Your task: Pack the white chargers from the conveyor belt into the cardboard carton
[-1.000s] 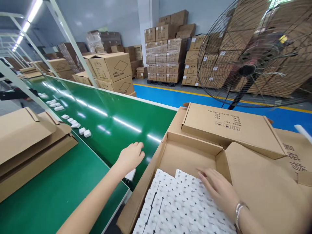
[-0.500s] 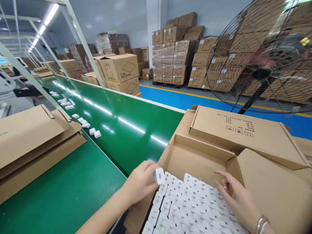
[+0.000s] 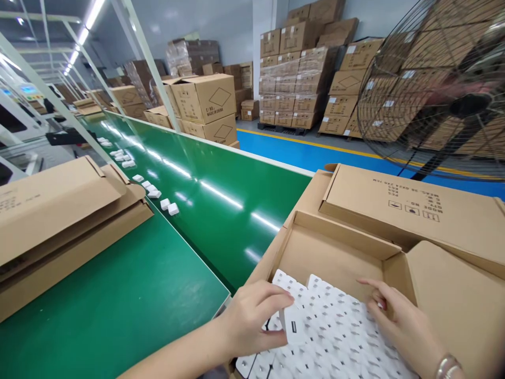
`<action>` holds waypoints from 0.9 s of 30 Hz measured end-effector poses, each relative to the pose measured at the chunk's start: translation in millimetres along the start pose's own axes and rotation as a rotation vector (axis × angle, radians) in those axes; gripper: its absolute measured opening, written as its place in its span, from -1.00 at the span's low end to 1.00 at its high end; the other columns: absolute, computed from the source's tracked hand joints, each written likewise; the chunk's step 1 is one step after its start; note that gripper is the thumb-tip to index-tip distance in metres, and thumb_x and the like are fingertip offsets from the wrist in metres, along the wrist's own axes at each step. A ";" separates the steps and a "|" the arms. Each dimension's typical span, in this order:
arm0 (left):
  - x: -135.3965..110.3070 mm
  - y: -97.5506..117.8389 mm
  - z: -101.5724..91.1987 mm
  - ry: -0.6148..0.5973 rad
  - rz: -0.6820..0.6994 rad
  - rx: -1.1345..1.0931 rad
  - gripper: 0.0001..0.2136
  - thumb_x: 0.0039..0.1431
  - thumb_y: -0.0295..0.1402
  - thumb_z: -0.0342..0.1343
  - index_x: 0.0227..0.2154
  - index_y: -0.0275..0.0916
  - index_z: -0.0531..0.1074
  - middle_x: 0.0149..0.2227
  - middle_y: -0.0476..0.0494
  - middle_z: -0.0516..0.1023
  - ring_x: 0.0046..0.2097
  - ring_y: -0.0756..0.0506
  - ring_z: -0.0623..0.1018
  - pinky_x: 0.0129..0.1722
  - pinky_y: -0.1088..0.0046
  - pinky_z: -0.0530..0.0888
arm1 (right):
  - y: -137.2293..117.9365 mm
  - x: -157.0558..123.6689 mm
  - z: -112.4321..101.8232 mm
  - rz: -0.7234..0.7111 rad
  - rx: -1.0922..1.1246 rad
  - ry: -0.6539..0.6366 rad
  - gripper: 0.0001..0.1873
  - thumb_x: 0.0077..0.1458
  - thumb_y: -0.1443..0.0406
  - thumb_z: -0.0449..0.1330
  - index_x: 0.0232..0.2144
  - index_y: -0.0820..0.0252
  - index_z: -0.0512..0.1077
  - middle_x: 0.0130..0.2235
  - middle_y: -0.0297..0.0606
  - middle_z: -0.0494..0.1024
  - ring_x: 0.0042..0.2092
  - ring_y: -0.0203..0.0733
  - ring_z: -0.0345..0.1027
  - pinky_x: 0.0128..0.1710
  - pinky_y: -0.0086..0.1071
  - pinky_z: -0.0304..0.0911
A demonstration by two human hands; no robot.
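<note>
Held between the thumb and fingers of my left hand (image 3: pixel 258 318) is a white USB charger (image 3: pixel 292 327), its slot facing me. It hangs over the left part of an open cardboard box (image 3: pixel 343 245). Rows of white chargers (image 3: pixel 335 326) with metal prongs showing fill the near part of this box. Above the right side of the rows is my right hand (image 3: pixel 398 316), index finger stretched out and the other fingers partly curled. I see no charger in it.
A green conveyor belt (image 3: pixel 221 221) carries several loose white chargers (image 3: pixel 172 208) along its near edge. Folded cartons (image 3: pixel 59 205) lie on the green table (image 3: pixel 118 284) at left. Another carton (image 3: pixel 414 205) sits behind the open box. A large fan (image 3: pixel 465 105) stands at right.
My left hand has brought the charger right and down, over the rows in the box. My right hand keeps nearly the same place over the box. The whole view has shifted slightly.
</note>
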State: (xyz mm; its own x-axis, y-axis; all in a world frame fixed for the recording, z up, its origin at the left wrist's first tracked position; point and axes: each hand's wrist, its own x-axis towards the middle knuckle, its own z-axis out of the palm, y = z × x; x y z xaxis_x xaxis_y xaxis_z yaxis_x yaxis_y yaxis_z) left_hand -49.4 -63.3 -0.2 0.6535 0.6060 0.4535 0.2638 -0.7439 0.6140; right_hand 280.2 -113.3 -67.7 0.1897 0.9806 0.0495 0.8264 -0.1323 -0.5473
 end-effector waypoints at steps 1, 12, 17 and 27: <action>-0.7 1.3 -0.3 -0.020 -0.020 0.009 -0.69 0.12 -0.34 0.12 -0.05 -0.17 0.36 -0.14 -0.21 0.57 -0.11 -0.15 0.58 -0.07 0.34 0.53 | 0.1 0.2 0.1 -0.001 0.002 0.001 -0.62 0.07 0.18 -0.02 -0.07 0.08 0.36 -0.48 -0.36 0.28 -0.49 -0.11 0.20 -0.46 -0.26 0.21; 96.0 -0.4 7.5 -0.280 -0.344 0.195 -0.75 0.01 -0.61 0.00 -0.22 -0.30 0.36 -0.07 -0.28 0.36 -0.04 -0.19 0.47 -0.06 0.29 0.50 | -3.8 -2.5 -1.2 -0.048 0.029 0.030 -0.66 0.09 0.25 -0.04 -0.08 0.10 0.35 -0.46 -0.35 0.32 -0.41 -0.09 0.33 -0.37 -0.24 0.31; 126.2 -15.4 29.5 -0.677 -0.356 0.346 -0.74 -0.01 -0.65 0.00 -0.24 -0.36 0.44 -0.07 -0.43 0.43 0.05 -0.35 0.43 -0.06 0.17 0.46 | -2.4 -2.4 0.7 -0.082 0.036 0.041 -0.66 0.09 0.25 -0.03 -0.08 0.10 0.35 -0.48 -0.36 0.33 -0.44 -0.07 0.32 -0.37 -0.20 0.33; 135.8 -12.9 6.4 -0.750 -0.357 0.142 -0.68 0.30 -0.42 -0.17 -0.11 -0.25 0.50 -0.02 -0.19 0.57 0.04 -0.16 0.53 0.02 0.35 0.45 | -2.8 -0.7 4.9 -0.097 0.040 0.039 -0.69 0.12 0.27 -0.05 -0.13 0.06 0.39 -0.47 -0.35 0.37 -0.41 -0.09 0.35 -0.35 -0.22 0.36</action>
State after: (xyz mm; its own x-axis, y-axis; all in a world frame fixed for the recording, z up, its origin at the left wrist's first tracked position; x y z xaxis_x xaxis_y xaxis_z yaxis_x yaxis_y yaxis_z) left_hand 40.4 26.8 49.3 0.7989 0.5009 -0.3330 0.5980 -0.6020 0.5292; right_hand 275.2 -112.8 -70.3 0.1308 0.9820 0.1361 0.8202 -0.0300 -0.5712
